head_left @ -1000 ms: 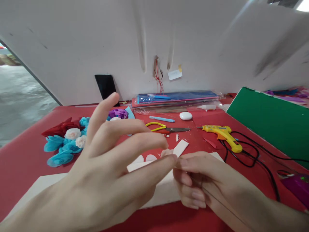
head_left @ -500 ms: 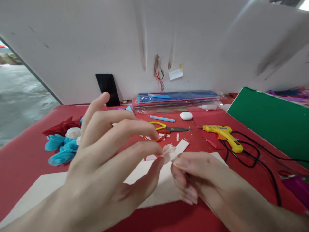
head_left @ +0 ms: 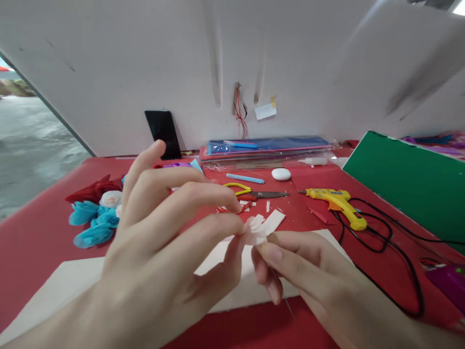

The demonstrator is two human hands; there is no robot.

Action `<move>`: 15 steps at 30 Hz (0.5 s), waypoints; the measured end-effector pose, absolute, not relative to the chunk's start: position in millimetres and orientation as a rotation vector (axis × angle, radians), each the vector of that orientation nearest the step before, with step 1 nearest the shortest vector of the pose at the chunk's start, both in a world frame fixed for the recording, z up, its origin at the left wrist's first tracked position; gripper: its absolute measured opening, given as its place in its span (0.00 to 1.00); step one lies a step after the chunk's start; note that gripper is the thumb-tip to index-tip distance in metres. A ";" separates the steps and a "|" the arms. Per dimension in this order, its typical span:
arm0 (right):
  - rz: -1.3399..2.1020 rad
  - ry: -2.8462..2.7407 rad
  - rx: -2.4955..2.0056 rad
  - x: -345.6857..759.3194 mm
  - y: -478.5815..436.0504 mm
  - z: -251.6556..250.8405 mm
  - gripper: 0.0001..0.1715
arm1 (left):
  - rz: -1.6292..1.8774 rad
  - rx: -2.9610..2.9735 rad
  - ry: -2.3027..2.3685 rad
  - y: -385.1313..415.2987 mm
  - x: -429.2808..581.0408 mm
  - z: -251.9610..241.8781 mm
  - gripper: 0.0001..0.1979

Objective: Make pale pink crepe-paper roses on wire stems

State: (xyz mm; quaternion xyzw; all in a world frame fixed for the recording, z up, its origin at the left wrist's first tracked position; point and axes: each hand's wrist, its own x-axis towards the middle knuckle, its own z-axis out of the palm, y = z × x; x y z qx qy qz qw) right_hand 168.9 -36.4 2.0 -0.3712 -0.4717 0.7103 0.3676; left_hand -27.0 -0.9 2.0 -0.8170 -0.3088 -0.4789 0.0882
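Observation:
A small pale pink paper piece [head_left: 255, 232] with frilled edges is held between both hands at the centre. My left hand [head_left: 170, 242] pinches its left side between thumb and index finger, with the other fingers raised and spread. My right hand [head_left: 308, 266] pinches its lower right side with thumb and index finger. A thin wire or thread [head_left: 286, 301] hangs below my right fingers. Just behind the piece lies a pale strip [head_left: 275, 221]. Under the hands is a cream sheet [head_left: 240, 286] on the red table.
Scissors [head_left: 269, 195] with yellow and red handles lie behind the hands. A yellow glue gun [head_left: 337, 203] and its black cable are at right, beside a green board [head_left: 410, 184]. Blue, white and red flowers [head_left: 98, 228] sit at left. A dark phone [head_left: 163, 134] leans on the wall.
My right fingers have shifted slightly down and closer to the paper piece, and more of the thin strand shows below them. My left hand keeps nearly the same pose.

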 end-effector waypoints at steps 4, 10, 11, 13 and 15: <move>1.792 -1.248 -0.961 167.3 -37.9 2.2 0.21 | -1.402 -2.371 -0.853 -0.4 -28.4 4.9 0.09; 1.743 -1.296 -1.015 165.2 -37.3 3.0 0.20 | -1.387 -2.304 -0.798 0.5 -29.6 6.0 0.10; 1.737 -1.303 -1.020 164.9 -37.0 2.8 0.20 | -1.388 -2.307 -0.798 0.1 -30.3 5.6 0.11; 1.723 -1.316 -1.019 164.5 -36.4 2.1 0.21 | -1.382 -2.305 -0.779 -0.7 -31.9 5.1 0.11; 1.714 -1.319 -1.003 164.4 -36.1 1.5 0.21 | -1.389 -2.267 -0.757 -1.0 -33.4 5.3 0.09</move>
